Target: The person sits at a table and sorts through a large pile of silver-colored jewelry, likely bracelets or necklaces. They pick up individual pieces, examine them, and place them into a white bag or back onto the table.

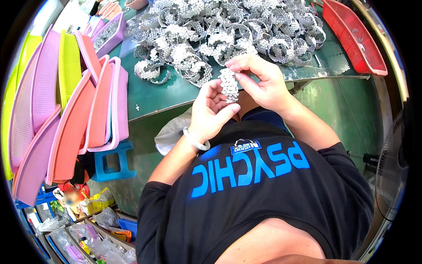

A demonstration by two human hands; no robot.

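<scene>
Between my two hands is a silvery bracelet-like band of small linked metal pieces (pixel 229 86), held over the near edge of the green table. My left hand (pixel 211 108) is closed around its lower end, thumb near the bottom and fingers curled behind. With thumb and forefinger, my right hand (pixel 259 81) pinches the upper end. On the table beyond lies a large heap of similar silvery curled bands (pixel 220 37). One curled band (pixel 151 72) rests at the heap's near left edge.
Stacked pink, purple and yellow-green plastic baskets (pixel 72 119) stand at left, beside a blue stool (pixel 114 163). A red basket (pixel 354 37) sits at the table's right end. A purple tray of small metal parts (pixel 109 33) is at far left. A fan (pixel 391 167) stands at right.
</scene>
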